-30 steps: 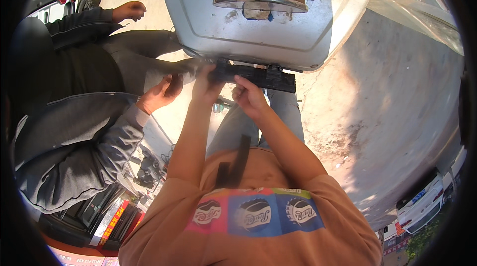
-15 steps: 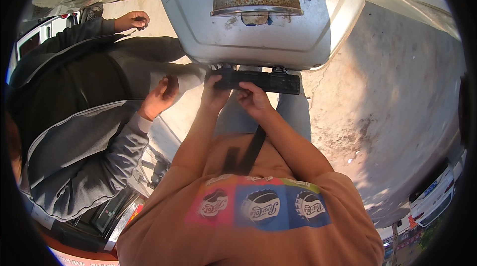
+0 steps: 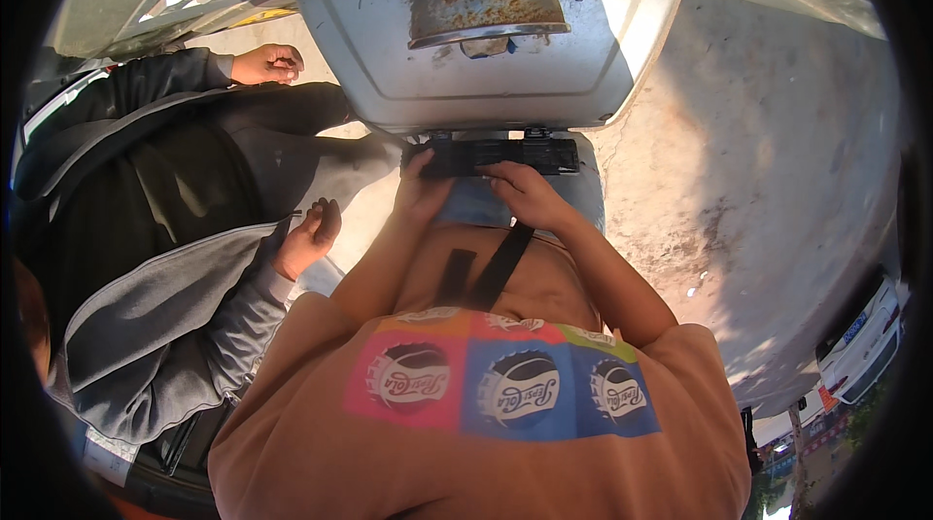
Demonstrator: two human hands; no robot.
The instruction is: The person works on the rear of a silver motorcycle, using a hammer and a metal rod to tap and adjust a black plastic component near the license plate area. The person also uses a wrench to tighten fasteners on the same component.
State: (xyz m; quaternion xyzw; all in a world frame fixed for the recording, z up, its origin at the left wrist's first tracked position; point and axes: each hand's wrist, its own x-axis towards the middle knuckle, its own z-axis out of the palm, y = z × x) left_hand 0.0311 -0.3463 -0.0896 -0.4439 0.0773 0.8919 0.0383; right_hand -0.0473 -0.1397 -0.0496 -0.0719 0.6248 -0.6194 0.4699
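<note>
A long black plastic bar-shaped piece (image 3: 530, 156) lies crosswise below the front edge of a white panel (image 3: 486, 97), meeting it at two black fittings. My left hand (image 3: 425, 191) grips the bar's left end, thumb on its upper face and the other fingers hidden beneath. With bent fingers, my right hand (image 3: 525, 193) touches the bar's near edge around its middle. Whether something small sits in the right hand's fingers cannot be made out. On the panel stands a rusty metal dome-shaped lamp shade (image 3: 486, 0).
Close on my left stands a person in a dark grey jacket (image 3: 146, 306), one hand (image 3: 309, 238) near my left forearm. A black strap (image 3: 505, 262) hangs before my body. Sunlit concrete ground (image 3: 758, 180) extends right, toward a white car (image 3: 865, 345).
My right hand has shifted right along the bar's near edge, its fingers now lying more across it. My left hand keeps its hold. The other person's nearer hand has moved lower in view.
</note>
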